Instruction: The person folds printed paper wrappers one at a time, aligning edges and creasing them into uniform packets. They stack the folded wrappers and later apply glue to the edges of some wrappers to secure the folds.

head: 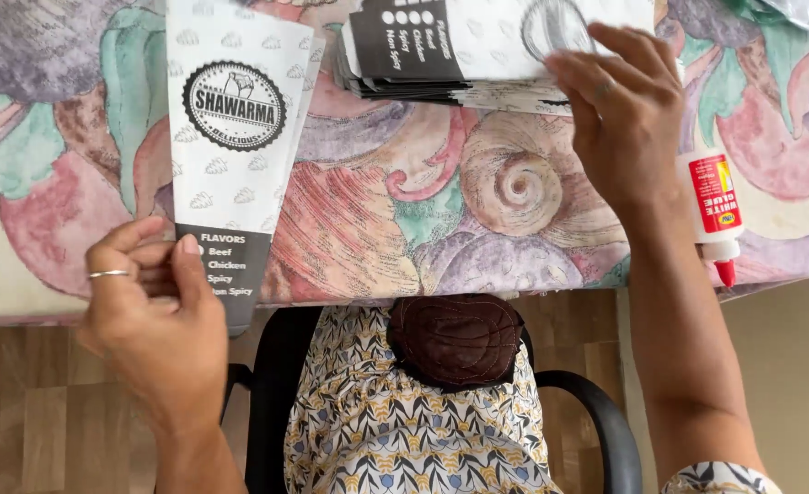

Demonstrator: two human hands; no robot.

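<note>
Head view: table (404, 229) covered w/ a painted-look cloth of big leaves, fruit shapes and a spiral shell in green, pink, mauve; its near edge runs across the middle of the picture; below it a wood-plank floor (20, 412), a black chair (596, 421) w/ curved armrests, and the person's lap in a patterned dress w/ a dark brown quilted pad (456, 337) on it.

Count: 1 loose paper sleeve, 1 stack of the same sleeves, 1 glue bottle, 2 hands.

The paper sleeve (230, 155), white w/ small printed motifs, a round black badge and a dark grey band at its near end, lies lengthwise at the table's left part; its grey end hangs over the near edge; a second sheet edge shows just along its right side, cannot tell if separate. Left hand (153, 306), ring on one finger, is at the near edge; thumb on top of the grey band, fingers curled beside and under it, pinching the sleeve's overhanging end.

The stack (459, 50) of flat sleeves sits at the far edge, centre-right; exact no. of sheets cannot be told. Right hand (619, 119) lies over the stack's right end, fingers spread and slack, tips touching the top sheet; nothing gripped.

The glue bottle (715, 206), white w/ red label and red nozzle, lies by the table's right edge, nozzle toward the near edge, just beside the right wrist; not touched.
</note>
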